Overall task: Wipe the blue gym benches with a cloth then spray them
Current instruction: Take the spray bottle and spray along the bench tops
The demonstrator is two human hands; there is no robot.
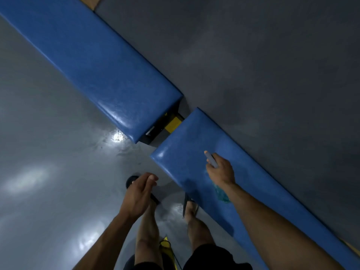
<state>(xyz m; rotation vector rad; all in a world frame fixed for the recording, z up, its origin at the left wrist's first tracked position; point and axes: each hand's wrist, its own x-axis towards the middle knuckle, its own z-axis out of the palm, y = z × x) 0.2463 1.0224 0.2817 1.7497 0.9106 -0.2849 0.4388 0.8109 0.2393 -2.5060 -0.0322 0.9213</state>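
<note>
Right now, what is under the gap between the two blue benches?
Between the far bench and the near bench a yellow frame piece and dark metal show. The legs and the rest of the frame are covered by the pads.

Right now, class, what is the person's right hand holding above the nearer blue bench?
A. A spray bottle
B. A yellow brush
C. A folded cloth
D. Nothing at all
A: the right hand grips a spray bottle, its grey nozzle pointing out past the fingers and its blue-green body showing below the wrist, over the nearer blue bench.
</note>
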